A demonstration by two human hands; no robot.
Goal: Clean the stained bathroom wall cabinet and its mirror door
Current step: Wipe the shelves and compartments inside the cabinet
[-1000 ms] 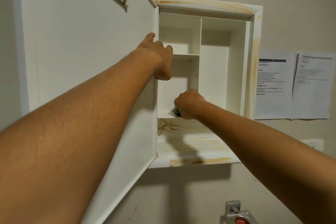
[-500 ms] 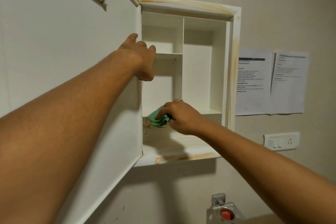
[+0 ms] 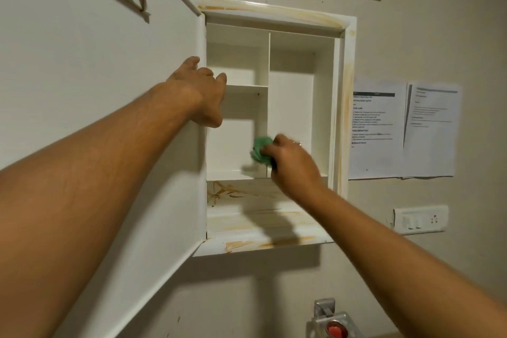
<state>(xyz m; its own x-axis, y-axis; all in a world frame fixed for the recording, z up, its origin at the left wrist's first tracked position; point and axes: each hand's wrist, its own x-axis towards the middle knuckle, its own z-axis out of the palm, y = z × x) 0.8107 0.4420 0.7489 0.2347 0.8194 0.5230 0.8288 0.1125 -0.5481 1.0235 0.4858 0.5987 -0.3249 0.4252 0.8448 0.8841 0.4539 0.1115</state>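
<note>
Inside the open wall cabinet, at the foot of its upright divider, the right grip is curled tight round a crumpled green cloth, which bulges out to the left of the knuckles and looks pressed to the divider's front edge. Just below this grip, the bottom compartment is streaked with orange-brown stains, and the frame above and to its right is stained too. Up and to the left, the left grip lies against the swung-out door at its hinge edge, fingers bent; I cannot tell whether they clasp it. Printed sheets hang on the wall right of the right grip, a switch plate below them
</note>
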